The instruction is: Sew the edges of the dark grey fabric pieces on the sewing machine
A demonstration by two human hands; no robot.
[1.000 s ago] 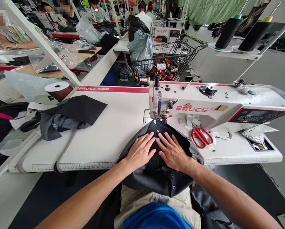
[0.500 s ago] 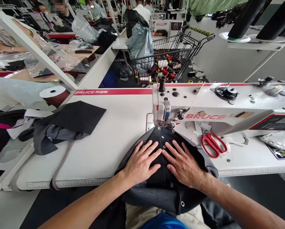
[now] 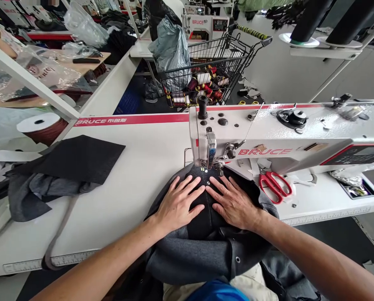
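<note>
My left hand (image 3: 178, 204) and my right hand (image 3: 232, 202) lie flat, fingers spread, side by side on a dark grey garment (image 3: 205, 246) with metal snaps. The garment drapes from the white table (image 3: 136, 167) into my lap. Its far edge sits under the presser foot (image 3: 205, 166) of a white BRUCE sewing machine (image 3: 268, 133). Both sets of fingertips rest a few centimetres short of the needle.
Red-handled scissors (image 3: 273, 187) lie right of my right hand on the machine bed. A black fabric panel on grey cloth (image 3: 67, 165) sits at the table's left, next to a maroon tape roll (image 3: 42, 127). A wire cart of thread cones (image 3: 205, 79) stands behind the table.
The camera view shifted slightly; my hands stay pressed flat on the garment and have edged a little closer to the presser foot.
</note>
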